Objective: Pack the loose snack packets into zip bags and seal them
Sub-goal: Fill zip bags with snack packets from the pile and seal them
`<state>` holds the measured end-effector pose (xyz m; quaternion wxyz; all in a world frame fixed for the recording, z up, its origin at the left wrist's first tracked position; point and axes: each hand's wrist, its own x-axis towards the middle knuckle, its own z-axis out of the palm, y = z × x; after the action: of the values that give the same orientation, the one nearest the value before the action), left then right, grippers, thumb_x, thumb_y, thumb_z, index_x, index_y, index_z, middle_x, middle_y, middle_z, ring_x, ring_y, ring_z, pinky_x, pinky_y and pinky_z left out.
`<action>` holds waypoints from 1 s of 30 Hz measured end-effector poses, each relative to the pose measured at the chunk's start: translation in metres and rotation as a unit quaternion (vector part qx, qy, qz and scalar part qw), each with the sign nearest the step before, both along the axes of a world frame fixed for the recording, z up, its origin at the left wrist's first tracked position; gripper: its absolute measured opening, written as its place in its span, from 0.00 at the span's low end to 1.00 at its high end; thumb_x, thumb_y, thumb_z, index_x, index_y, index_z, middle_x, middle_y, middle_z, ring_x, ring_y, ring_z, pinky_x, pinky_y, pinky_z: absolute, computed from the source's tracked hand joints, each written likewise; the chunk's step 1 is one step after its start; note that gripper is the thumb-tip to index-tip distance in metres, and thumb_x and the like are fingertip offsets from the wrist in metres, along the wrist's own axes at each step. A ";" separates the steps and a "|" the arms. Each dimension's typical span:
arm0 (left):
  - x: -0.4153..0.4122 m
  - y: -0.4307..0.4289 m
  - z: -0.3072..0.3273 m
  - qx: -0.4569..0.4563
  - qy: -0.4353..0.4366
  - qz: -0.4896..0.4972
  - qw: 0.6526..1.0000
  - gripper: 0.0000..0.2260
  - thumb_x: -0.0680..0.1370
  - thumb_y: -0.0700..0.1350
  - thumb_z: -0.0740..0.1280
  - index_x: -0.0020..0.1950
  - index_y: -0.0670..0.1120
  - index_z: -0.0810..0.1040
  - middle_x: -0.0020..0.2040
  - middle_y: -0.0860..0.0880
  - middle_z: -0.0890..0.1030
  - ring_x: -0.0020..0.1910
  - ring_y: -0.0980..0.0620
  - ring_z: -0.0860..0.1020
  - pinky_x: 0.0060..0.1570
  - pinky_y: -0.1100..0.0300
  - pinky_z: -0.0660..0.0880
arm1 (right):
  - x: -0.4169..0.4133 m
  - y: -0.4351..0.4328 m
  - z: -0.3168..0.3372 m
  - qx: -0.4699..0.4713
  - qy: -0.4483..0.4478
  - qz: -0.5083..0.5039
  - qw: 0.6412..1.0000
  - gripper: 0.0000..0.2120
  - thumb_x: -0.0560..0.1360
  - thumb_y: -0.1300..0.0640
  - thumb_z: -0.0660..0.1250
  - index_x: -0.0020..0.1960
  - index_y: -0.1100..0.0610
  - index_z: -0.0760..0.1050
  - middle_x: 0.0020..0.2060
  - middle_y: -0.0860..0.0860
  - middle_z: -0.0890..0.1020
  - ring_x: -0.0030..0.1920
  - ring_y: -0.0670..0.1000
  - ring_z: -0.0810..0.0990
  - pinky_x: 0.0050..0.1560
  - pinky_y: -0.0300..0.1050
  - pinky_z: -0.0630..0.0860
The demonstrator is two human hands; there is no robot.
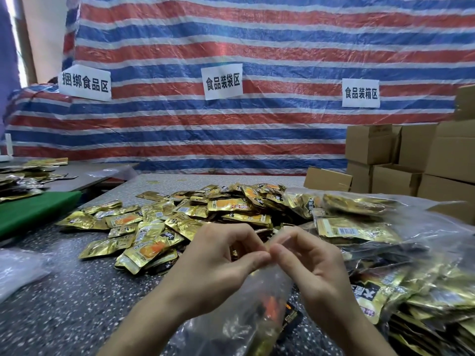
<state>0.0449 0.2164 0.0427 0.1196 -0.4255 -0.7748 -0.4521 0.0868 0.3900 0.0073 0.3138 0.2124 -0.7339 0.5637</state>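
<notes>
The left hand (213, 263) and the right hand (313, 265) met at the top edge of a clear plastic zip bag (246, 312), each pinching that edge between thumb and curled forefinger, the two pinches touching at the middle. The bag hung down from the fingers toward the camera, above the speckled grey stone table (64, 304), with gold foil packets showing an orange print inside it. Whether the zip strip was already pressed closed was hard to tell, since the fingers covered it.

Just beyond the hands lay a wide heap of loose gold foil snack packets (180, 222), spread across the middle of the table. To the right, filled clear bags of the same packets (359, 227) were piled against each other down to the near right corner. A green flat board (33, 209) sat at the left edge, and crumpled clear plastic (18, 268) lay near it. Brown cardboard boxes (411, 155) were stacked at the right rear. Behind everything hung a red, blue and white striped tarpaulin (231, 42) carrying white paper signs (223, 81).
</notes>
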 end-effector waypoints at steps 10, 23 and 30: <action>-0.003 -0.002 -0.004 0.021 -0.005 0.024 0.999 0.08 0.75 0.42 0.74 0.37 0.50 0.82 0.32 0.54 0.81 0.32 0.54 0.77 0.33 0.57 0.73 | -0.003 -0.006 -0.006 -0.027 0.019 -0.017 0.999 0.03 0.74 0.56 0.68 0.41 0.51 0.79 0.40 0.52 0.82 0.41 0.49 0.80 0.42 0.39 0.75; -0.003 -0.009 -0.007 -0.006 0.019 0.013 1.000 0.08 0.76 0.46 0.73 0.38 0.45 0.81 0.33 0.48 0.80 0.34 0.47 0.76 0.35 0.47 0.72 | -0.004 -0.006 -0.009 -0.050 0.006 -0.013 0.999 0.03 0.75 0.56 0.70 0.43 0.53 0.80 0.38 0.54 0.83 0.39 0.52 0.81 0.38 0.38 0.76; -0.003 -0.011 -0.006 -0.001 -0.001 -0.028 1.000 0.12 0.74 0.55 0.73 0.40 0.47 0.84 0.36 0.49 0.83 0.36 0.49 0.80 0.37 0.46 0.76 | -0.003 -0.002 -0.006 -0.010 -0.009 0.003 1.000 0.03 0.73 0.56 0.71 0.41 0.53 0.82 0.38 0.56 0.84 0.38 0.55 0.83 0.39 0.45 0.79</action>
<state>0.0416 0.2049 0.0371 0.1057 -0.4464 -0.7633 -0.4549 0.0835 0.3884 0.0015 0.3082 0.2062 -0.7301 0.5739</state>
